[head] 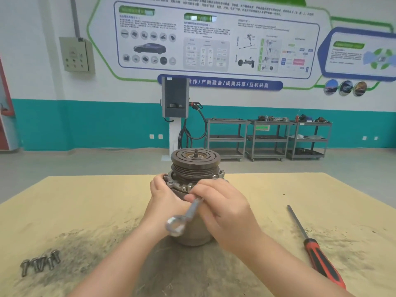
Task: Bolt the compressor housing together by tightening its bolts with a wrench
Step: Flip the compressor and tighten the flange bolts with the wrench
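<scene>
The compressor stands upright in the middle of the table, its dark grooved pulley on top and a bolted flange below it. My left hand wraps round the housing's left side just under the flange. My right hand grips a silver wrench by its shaft. The wrench's ring end hangs free toward me; its far end lies at the flange's front edge, hidden under my fingers. A bolt head shows on the flange's right side.
Several loose bolts lie at the front left of the tan, grease-stained table. A red-and-black-handled screwdriver lies on the right. Grey shelf carts and a charging post stand far behind.
</scene>
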`<state>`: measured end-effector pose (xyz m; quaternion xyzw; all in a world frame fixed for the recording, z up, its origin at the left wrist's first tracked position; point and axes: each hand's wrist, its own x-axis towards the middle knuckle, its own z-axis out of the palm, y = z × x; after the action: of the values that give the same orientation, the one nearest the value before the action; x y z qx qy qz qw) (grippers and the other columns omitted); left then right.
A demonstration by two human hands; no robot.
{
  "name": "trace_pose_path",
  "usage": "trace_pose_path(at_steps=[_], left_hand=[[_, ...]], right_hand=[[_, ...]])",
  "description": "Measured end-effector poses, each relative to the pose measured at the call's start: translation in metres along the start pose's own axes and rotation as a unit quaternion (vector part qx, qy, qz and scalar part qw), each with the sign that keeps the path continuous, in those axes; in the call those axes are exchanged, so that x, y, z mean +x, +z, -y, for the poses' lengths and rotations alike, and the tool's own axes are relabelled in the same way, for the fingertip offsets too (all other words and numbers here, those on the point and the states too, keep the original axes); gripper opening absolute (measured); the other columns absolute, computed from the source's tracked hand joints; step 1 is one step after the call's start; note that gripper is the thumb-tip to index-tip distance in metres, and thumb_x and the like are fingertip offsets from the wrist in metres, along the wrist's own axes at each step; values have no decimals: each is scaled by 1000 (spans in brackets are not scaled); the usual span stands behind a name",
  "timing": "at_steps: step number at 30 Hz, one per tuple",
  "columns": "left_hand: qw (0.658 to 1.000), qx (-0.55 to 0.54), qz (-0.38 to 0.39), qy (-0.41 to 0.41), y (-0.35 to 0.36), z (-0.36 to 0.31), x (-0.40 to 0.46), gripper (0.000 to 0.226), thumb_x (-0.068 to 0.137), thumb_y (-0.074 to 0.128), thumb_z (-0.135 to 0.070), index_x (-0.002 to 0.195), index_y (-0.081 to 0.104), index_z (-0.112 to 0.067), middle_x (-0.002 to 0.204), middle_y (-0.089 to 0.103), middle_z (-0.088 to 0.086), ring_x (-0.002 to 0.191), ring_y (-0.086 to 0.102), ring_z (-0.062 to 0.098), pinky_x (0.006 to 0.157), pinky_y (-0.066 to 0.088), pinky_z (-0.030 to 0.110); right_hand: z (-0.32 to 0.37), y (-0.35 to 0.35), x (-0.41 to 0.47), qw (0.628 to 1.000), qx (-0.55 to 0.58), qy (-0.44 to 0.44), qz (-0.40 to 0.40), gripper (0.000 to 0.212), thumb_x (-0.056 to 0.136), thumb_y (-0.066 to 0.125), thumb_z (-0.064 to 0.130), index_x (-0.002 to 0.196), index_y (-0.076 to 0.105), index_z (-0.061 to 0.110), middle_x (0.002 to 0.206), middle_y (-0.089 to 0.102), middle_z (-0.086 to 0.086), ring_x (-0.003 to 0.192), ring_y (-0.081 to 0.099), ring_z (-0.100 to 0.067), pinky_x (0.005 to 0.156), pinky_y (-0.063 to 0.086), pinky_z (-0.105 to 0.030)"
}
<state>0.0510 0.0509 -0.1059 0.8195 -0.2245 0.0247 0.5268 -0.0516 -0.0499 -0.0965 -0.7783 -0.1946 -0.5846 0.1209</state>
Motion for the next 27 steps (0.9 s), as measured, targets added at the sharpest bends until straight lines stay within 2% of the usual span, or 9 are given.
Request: trace_pose_path(at_steps=[2, 4, 8, 11, 18, 20, 23, 25, 27], left_hand=[[1000, -10, 8, 7, -1, 4, 0, 121, 43, 84, -61, 139, 25, -16, 131, 33, -2, 108, 47, 13, 92, 41, 29], [1000, -15, 14, 13, -2, 7, 0, 118, 54, 89, -56, 145, 23, -19, 142, 35, -4, 113, 45, 9, 95, 41, 28], [999, -12, 23, 19, -1, 7, 1, 131, 62, 89, -51, 157, 4, -20, 160, 22, -2, 135, 38, 13, 101, 30, 23], [999, -14, 6, 38, 1, 5, -3, 141, 59, 88, -57, 158, -5, -20, 165, 13, -2, 147, 25, 15, 111, 27, 28], [998, -1, -17, 54, 2, 6, -2, 121, 58, 87, -58, 152, 22, -18, 146, 44, -7, 121, 49, 10, 88, 37, 19], [998, -7, -13, 57, 1, 8, 1, 116, 56, 87, -57, 148, 27, -20, 138, 48, -10, 110, 49, 6, 78, 38, 13], [999, -28, 10, 46, -3, 10, 4, 123, 52, 88, -62, 150, 26, -22, 140, 49, -9, 121, 52, 9, 93, 45, 23], [998, -36, 18, 39, -4, 11, 4, 132, 39, 82, -71, 149, 26, -25, 139, 50, -9, 123, 53, 10, 97, 45, 28], [998, -39, 14, 38, -3, 9, 5, 135, 31, 76, -70, 148, 26, -24, 137, 51, -5, 119, 54, 11, 94, 44, 27]], right_hand=[[-2, -6, 7, 994, 79, 34, -69, 24, 98, 51, 17, 88, 67, 2, 86, 67, -6, 73, 62, -23, 67, 51, -33], [-3, -14, 18, 951, 202, 168, -161, 14, 98, 45, 19, 96, 59, 18, 82, 67, -1, 66, 61, -15, 63, 48, -26], [-25, -22, 27, 767, 388, 445, -252, 23, 92, 34, -2, 96, 42, 19, 61, 64, -5, 45, 49, -16, 47, 39, -24], [-42, -24, 22, 646, 454, 551, -270, 21, 94, 30, -5, 93, 41, 13, 55, 58, -7, 43, 43, -16, 43, 36, -23], [-57, -26, 17, 605, 509, 569, -225, 19, 93, 31, -1, 83, 38, 13, 57, 51, -7, 44, 36, -18, 45, 30, -24], [-50, -19, 10, 625, 501, 537, -263, 19, 93, 31, -2, 84, 37, 13, 58, 52, -7, 44, 38, -18, 45, 32, -23], [-25, -3, -8, 799, 364, 369, -304, 17, 96, 34, 5, 93, 41, 20, 67, 62, -7, 48, 49, -20, 50, 41, -25], [-10, 6, -18, 926, 224, 213, -215, 16, 102, 40, 19, 99, 54, 27, 82, 66, -8, 63, 60, -21, 62, 49, -27], [-2, 11, -24, 988, 86, 89, -93, 23, 101, 49, 22, 94, 67, 9, 90, 67, -8, 76, 64, -23, 70, 52, -32]])
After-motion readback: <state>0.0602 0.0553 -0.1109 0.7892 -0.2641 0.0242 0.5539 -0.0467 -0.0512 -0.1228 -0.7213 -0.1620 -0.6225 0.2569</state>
